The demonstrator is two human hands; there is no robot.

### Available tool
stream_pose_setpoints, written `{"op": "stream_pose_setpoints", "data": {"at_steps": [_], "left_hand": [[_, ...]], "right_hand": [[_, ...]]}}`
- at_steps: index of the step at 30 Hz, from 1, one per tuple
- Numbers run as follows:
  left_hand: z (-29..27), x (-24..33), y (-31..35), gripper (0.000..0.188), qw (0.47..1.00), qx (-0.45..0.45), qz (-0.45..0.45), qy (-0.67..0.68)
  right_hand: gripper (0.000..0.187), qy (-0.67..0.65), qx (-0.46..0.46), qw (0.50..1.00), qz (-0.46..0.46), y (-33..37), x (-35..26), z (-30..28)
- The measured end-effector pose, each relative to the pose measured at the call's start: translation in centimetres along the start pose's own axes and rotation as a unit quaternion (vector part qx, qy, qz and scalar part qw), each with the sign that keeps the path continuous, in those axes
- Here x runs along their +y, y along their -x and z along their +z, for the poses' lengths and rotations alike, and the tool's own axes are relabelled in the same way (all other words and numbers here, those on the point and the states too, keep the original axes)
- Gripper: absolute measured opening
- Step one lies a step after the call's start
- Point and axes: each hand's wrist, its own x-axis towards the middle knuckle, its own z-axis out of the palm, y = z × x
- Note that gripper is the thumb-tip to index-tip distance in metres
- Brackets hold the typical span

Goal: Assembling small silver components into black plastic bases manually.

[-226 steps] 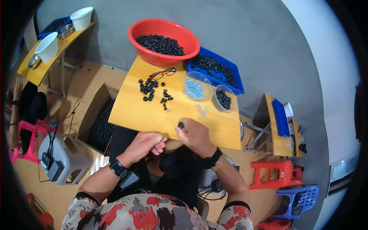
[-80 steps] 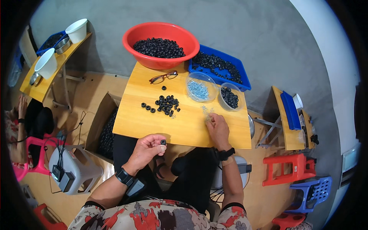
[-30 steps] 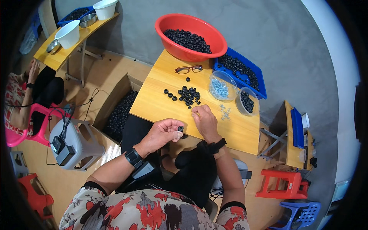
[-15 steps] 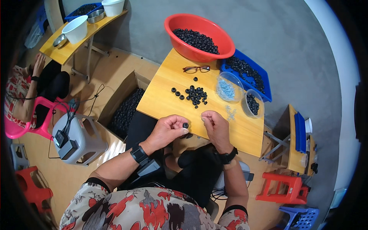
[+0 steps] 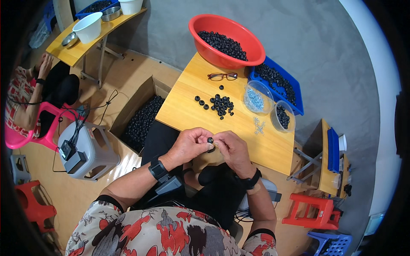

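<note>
In front of the table's near edge, my left hand pinches a small black knob-like part between thumb and fingers. My right hand meets it there, its thumb and fingertips pressed together right against the part. Whatever those right fingertips hold is too small or too hidden to make out. Beyond the hands, a loose pile of similar black parts lies on the yellow table. To its right are scattered small silvery pieces, beside a clear tub of bluish-silver pieces.
A red basin, a blue tray and another clear tub hold black parts. Glasses lie on the table. Left of it stands a cardboard box of black parts. Another person sits far left, near a grey stool.
My right hand has moved left from above the table edge to the black part in my left hand; the two hands' fingertips now meet. The whole view has shifted slightly.
</note>
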Motion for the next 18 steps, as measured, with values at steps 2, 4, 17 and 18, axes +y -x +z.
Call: {"op": "stream_pose_setpoints", "data": {"at_steps": [2, 4, 17, 18], "left_hand": [[0.1, 0.0, 0.0, 0.019, 1.000, -0.004, -0.001, -0.013], [0.1, 0.0, 0.0, 0.019, 1.000, -0.002, 0.001, -0.019], [-1.2, 1.0, -0.3, 0.026, 0.912, -0.138, -0.147, 0.358], [-1.4, 0.9, -0.3, 0.026, 0.912, -0.139, -0.147, 0.357]], "right_hand": [[0.011, 0.010, -0.001, 1.000, -0.003, 0.1, 0.2, 0.1], [0.011, 0.017, -0.002, 1.000, -0.006, 0.1, 0.2, 0.2], [0.010, -0.016, 0.065, 0.995, 0.067, 0.6, -1.0, -1.5], [0.010, -0.018, 0.061, 0.996, 0.069, 0.6, -1.3, -1.7]]}}
